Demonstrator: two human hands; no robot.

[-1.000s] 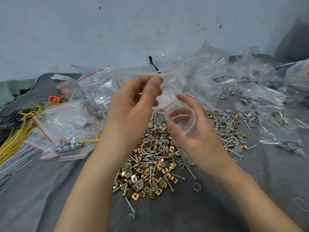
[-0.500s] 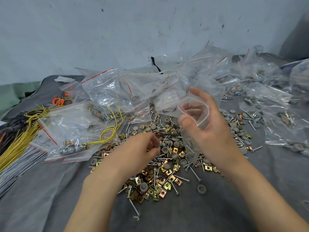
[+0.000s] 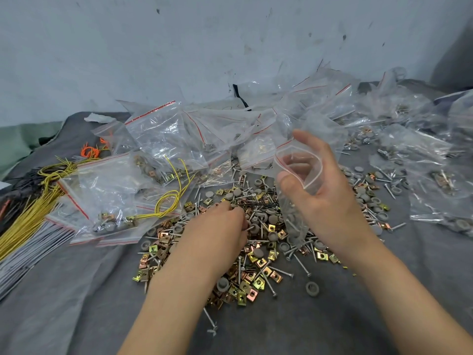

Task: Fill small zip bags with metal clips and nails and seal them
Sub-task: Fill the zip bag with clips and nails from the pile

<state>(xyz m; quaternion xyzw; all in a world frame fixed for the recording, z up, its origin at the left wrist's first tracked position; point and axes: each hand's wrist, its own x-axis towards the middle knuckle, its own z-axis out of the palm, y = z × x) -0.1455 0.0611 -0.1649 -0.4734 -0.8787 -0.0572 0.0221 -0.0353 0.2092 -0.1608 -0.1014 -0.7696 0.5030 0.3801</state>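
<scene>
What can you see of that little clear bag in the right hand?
The zip bag is small, clear, thin plastic with a red line along its zip strip. Its mouth is held open in an oval; the body hangs down, crinkled, over the pile of clips and nails. The right hand grips it at the mouth. Whether anything is inside cannot be told.

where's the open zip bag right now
Head view, right of centre: the open zip bag hangs from the right hand, just above the pile of clips and screws.
</scene>
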